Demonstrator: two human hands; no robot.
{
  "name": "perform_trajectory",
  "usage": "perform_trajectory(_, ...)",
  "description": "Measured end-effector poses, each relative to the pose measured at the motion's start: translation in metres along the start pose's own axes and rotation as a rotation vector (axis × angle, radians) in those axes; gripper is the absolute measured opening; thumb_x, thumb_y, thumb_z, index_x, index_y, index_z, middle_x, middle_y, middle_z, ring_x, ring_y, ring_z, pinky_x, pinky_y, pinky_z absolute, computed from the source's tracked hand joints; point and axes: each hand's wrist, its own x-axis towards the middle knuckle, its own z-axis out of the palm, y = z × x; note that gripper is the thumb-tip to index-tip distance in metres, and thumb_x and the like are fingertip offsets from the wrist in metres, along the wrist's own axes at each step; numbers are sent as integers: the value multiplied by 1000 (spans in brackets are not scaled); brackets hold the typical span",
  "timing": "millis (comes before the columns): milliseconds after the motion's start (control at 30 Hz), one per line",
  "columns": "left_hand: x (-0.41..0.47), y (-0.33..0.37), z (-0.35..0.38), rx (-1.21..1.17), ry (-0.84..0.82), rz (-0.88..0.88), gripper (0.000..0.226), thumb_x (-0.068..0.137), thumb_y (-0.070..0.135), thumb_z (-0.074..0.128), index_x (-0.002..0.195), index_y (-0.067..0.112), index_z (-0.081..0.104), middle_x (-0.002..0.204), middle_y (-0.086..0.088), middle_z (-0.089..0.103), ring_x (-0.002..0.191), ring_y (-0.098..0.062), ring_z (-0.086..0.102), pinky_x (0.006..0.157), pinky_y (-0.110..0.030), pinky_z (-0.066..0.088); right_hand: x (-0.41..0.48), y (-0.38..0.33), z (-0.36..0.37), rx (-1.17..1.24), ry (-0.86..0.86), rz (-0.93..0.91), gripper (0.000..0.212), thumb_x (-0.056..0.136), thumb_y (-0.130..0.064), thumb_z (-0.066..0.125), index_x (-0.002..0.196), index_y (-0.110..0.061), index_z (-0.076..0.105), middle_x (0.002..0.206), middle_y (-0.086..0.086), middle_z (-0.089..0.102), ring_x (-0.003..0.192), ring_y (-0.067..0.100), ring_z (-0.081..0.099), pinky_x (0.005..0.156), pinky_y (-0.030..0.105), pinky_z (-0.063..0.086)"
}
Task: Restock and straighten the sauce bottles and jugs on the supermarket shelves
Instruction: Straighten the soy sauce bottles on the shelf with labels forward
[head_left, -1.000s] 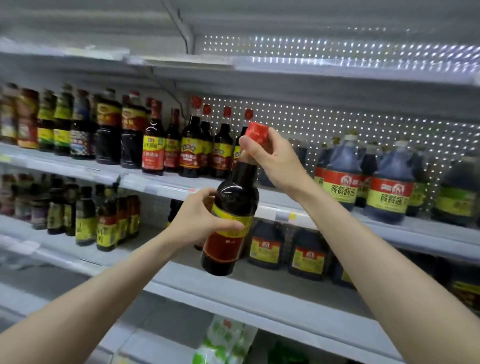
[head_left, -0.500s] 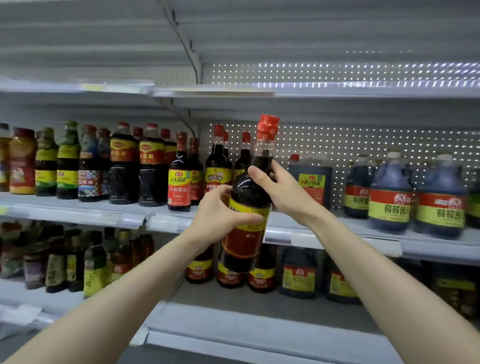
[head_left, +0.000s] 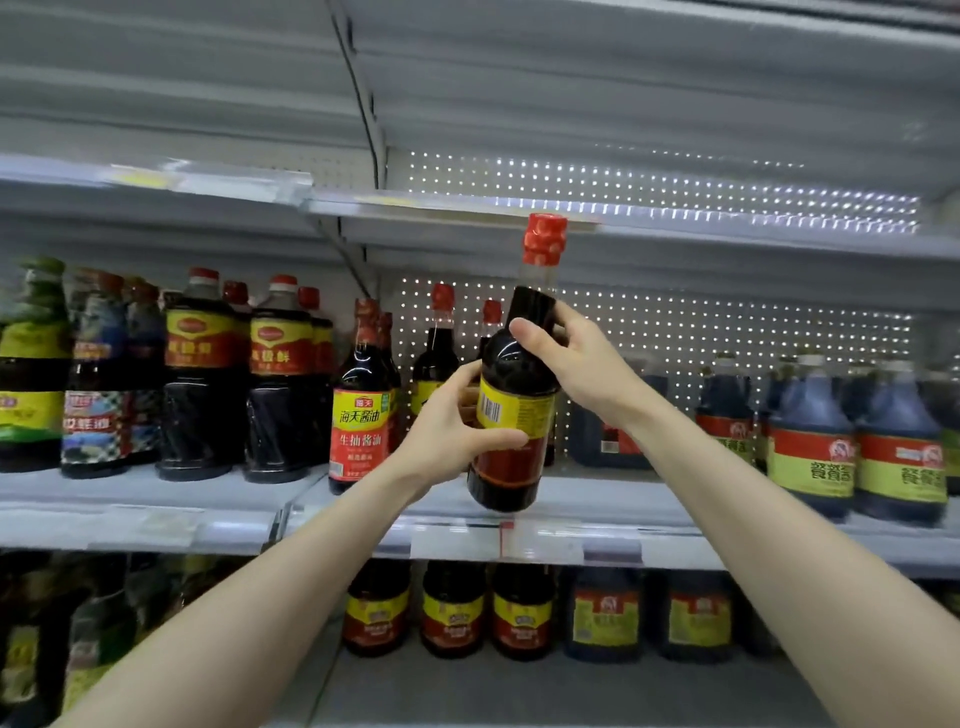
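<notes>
Two hands (head_left: 447, 431) (head_left: 587, 364), one held bottle (head_left: 519, 374), three matching bottles (head_left: 452, 613) directly below.

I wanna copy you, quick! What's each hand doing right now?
Left hand: holding the red-capped sauce bottle around its label.
Right hand: holding the same bottle at its shoulder.

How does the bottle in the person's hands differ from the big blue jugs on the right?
The held bottle is slim, long-necked and red-capped; the blue jugs are squat and pale-capped. The held bottle is off the shelf and tilted, gripped by the left hand and right hand; the blue jugs stand upright on it. Both hold dark liquid and carry red-and-yellow labels.
</notes>
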Motion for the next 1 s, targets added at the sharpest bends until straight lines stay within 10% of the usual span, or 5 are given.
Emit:
perform_trajectory(133,26,-24,0,-33,57,-8,77,68,11,85,132,28,46,114,0,63,107,-13,62,89,-30,52,20,12,3,0,-30,28,10,95,-33,58,105,-31,59,105,-12,67,101,-2,62,84,14,48)
perform_trajectory(300,52,-55,3,-40,110,-55,78,64,11,88,131,22,49,113,-2,66,107,-17,62,94,-43,53,46,47,10,-8,-44,129,10,92,-36,61,102,-34,63,113,-2,68,110,15,62,93,34,51)
perform_trajectory(667,84,-87,10,-40,67,-159,62,70,12,84,122,17,51,107,3,66,98,-8,64,77,-20,54,80,93,17,-142,36,224,35,90,-43,63,91,-8,70,94,10,74,90,24,70,81,36,54)
perform_trajectory(833,91,-93,13,-65,33,-210,55,78,14,79,120,17,44,100,6,64,87,0,62,66,-14,53,90,111,23,-130,81,330,51,91,-54,56,112,-9,66,107,7,69,103,24,63,83,33,46)
perform_trajectory(1000,94,-101,16,-31,39,-216,51,81,23,76,123,18,46,119,-3,64,104,-14,63,91,-33,54,93,116,28,-72,62,359,57,96,-51,47,142,-16,46,138,5,52,127,23,48,102,31,37)
